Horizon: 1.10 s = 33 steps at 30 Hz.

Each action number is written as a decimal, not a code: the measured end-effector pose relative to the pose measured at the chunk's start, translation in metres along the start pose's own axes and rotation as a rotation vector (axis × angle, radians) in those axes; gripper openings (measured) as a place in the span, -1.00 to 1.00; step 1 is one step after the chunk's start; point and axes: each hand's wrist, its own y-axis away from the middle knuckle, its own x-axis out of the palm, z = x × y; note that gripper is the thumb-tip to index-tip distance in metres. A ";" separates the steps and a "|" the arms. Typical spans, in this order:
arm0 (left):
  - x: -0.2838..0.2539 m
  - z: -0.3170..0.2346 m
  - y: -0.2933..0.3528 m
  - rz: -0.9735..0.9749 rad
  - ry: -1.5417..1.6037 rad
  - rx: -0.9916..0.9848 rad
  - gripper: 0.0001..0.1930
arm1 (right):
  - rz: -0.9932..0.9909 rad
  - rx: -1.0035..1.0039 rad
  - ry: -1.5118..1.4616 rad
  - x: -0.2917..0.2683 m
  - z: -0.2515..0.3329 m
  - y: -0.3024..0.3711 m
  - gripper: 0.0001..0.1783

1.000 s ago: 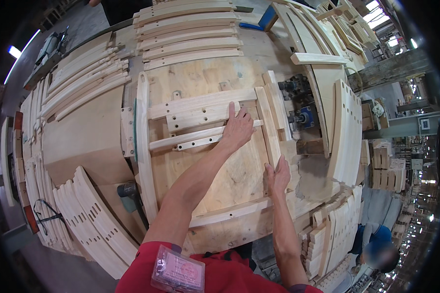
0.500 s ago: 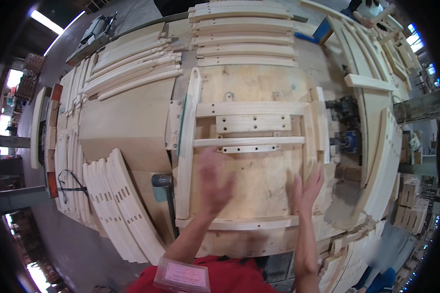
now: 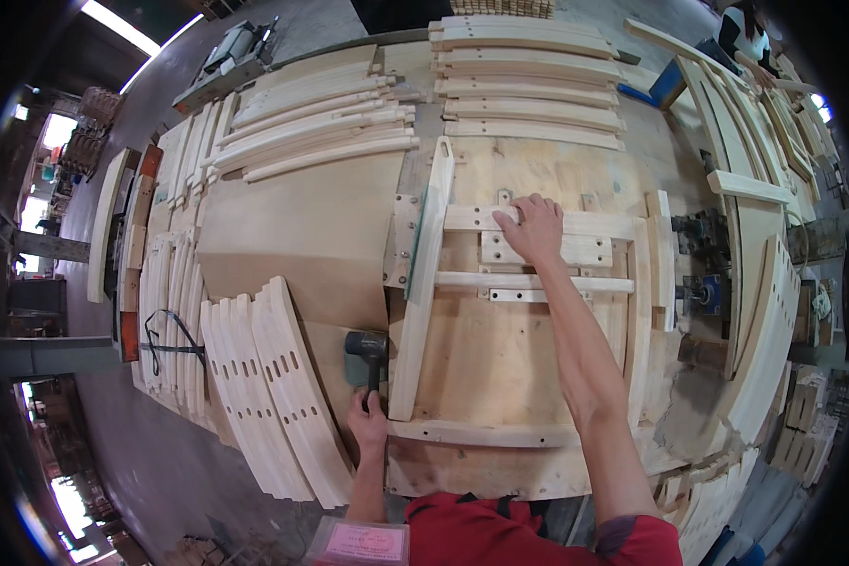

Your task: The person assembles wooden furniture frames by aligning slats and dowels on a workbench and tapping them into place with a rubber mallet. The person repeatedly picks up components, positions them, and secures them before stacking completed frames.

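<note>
My left hand [image 3: 369,426] is closed round the handle of a black-headed mallet [image 3: 366,345], left of a pale wooden frame. My right hand [image 3: 536,231] reaches across and grips the far wooden rail [image 3: 585,223], its fingers curled over it. A slanted wooden post [image 3: 423,302] with a slot at its top end lies along the left side. A thinner crossbar [image 3: 538,282] runs from that post to the right-hand wooden post [image 3: 638,321]. Between rail and crossbar sits a drilled wooden block [image 3: 547,249]. A curved rail [image 3: 481,433] lies along the near edge.
Slotted wooden slats [image 3: 274,396] lean at the left. Stacks of wooden rails [image 3: 528,85] and curved pieces [image 3: 321,127] lie at the back. A metal clamp device [image 3: 703,294] stands right of the frame. Another person [image 3: 750,38] is at the far right.
My left hand has moved left and down and taken hold of the mallet. My right hand has gone from the near right up to the far rail. The view has shifted.
</note>
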 end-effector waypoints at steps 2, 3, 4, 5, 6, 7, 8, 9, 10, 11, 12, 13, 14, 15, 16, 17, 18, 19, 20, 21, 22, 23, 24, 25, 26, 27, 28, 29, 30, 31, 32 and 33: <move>-0.001 -0.011 0.014 -0.010 -0.119 0.060 -0.78 | 0.019 0.011 0.028 -0.003 -0.011 0.009 -0.56; -0.004 -0.015 0.021 -0.014 -0.145 0.081 -0.78 | 0.039 0.013 0.042 -0.005 -0.014 0.012 -0.56; -0.009 -0.021 0.022 -0.022 -0.172 0.118 -0.77 | 0.046 0.017 0.050 -0.007 -0.013 0.011 -0.56; -0.017 -0.027 0.023 -0.031 -0.215 0.048 -0.74 | 0.029 0.004 0.049 -0.007 -0.014 0.011 -0.58; -0.024 -0.033 0.025 -0.007 -0.076 -0.002 -0.74 | 0.014 -0.010 0.048 -0.006 -0.014 0.011 -0.60; -0.033 -0.043 0.027 0.022 0.059 -0.050 -0.74 | 0.000 -0.019 0.045 -0.005 -0.016 0.010 -0.62; -0.039 -0.052 0.032 0.053 0.195 -0.096 -0.74 | -0.017 -0.021 0.047 -0.006 -0.018 0.006 -0.64; -0.039 -0.077 0.034 0.108 0.391 -0.144 -0.73 | -0.032 -0.020 0.057 -0.007 -0.023 0.004 -0.67; -0.042 -0.127 0.026 0.143 0.404 -0.136 -0.79 | -0.040 -0.015 0.069 -0.008 -0.029 0.007 -0.69; -0.041 -0.176 0.012 0.181 0.418 -0.128 -0.82 | -0.054 -0.012 0.102 -0.012 -0.039 0.008 -0.70; -0.052 -0.212 0.004 0.117 0.440 0.026 -0.82 | -0.063 -0.029 0.093 -0.011 -0.033 0.007 -0.72; -0.061 -0.239 -0.007 0.070 0.466 0.176 -0.80 | -0.072 -0.041 0.102 -0.012 -0.031 0.007 -0.73; -0.069 -0.265 -0.016 0.030 0.587 0.328 -0.68 | -0.063 -0.040 0.095 -0.014 -0.031 0.010 -0.73; -0.077 -0.300 -0.018 -0.030 0.696 0.468 -0.60 | -0.054 -0.039 0.090 -0.014 -0.030 0.015 -0.73; -0.089 -0.332 -0.018 0.022 0.644 0.730 -0.47 | -0.046 -0.039 0.075 -0.015 -0.027 0.016 -0.73; -0.080 -0.364 -0.011 -0.139 0.717 0.755 -0.45 | -0.053 -0.040 0.080 -0.018 -0.029 0.013 -0.73; -0.072 -0.378 -0.007 -0.084 0.781 0.819 -0.50 | -0.061 -0.039 0.086 -0.021 -0.032 0.010 -0.73; -0.069 -0.372 -0.009 -0.039 0.815 0.856 -0.52 | -0.064 -0.037 0.091 -0.024 -0.035 0.010 -0.73; -0.066 -0.369 -0.011 0.008 0.850 0.893 -0.53 | -0.064 -0.049 0.091 -0.026 -0.036 0.010 -0.74; -0.070 -0.368 -0.008 0.005 0.826 0.879 -0.53 | -0.064 -0.061 0.092 -0.027 -0.037 0.010 -0.75; -0.072 -0.370 -0.005 0.010 0.809 0.856 -0.53 | -0.061 -0.066 0.103 -0.027 -0.042 0.011 -0.75; -0.074 -0.381 0.000 0.009 0.784 0.836 -0.53 | -0.068 -0.063 0.100 -0.027 -0.044 0.012 -0.77; -0.081 -0.401 -0.005 0.004 0.845 0.936 -0.54 | -0.076 -0.058 0.098 -0.027 -0.047 0.013 -0.78; -0.098 -0.438 0.001 -0.026 0.870 1.050 -0.55 | -0.077 -0.073 0.059 -0.023 -0.037 0.013 -0.78; -0.113 -0.457 -0.005 -0.097 0.758 1.272 -0.60 | -0.086 -0.072 0.056 -0.023 -0.040 0.009 -0.80; -0.112 -0.481 -0.011 0.041 0.899 1.405 -0.65 | -0.087 -0.065 0.064 -0.023 -0.048 0.006 -0.81; -0.095 -0.487 -0.016 0.072 0.932 1.424 -0.65 | -0.089 -0.055 0.073 -0.023 -0.056 0.003 -0.82; -0.053 -0.465 -0.019 -0.006 0.840 1.307 -0.65 | -0.104 -0.046 0.071 -0.022 -0.064 0.002 -0.83; 0.006 -0.416 -0.026 -0.162 0.512 1.120 -0.65 | -0.114 -0.047 0.058 -0.021 -0.065 0.002 -0.84; 0.052 -0.358 -0.037 -0.307 0.072 1.035 -0.65 | -0.147 -0.078 0.018 -0.021 -0.052 -0.007 -0.85; 0.088 -0.298 -0.049 -0.284 -0.270 0.895 -0.64 | -0.076 -0.081 0.024 -0.021 -0.035 -0.013 -0.85; 0.110 -0.262 -0.055 -0.138 -0.392 0.715 -0.64 | -0.011 -0.054 0.055 -0.023 -0.034 -0.016 -0.86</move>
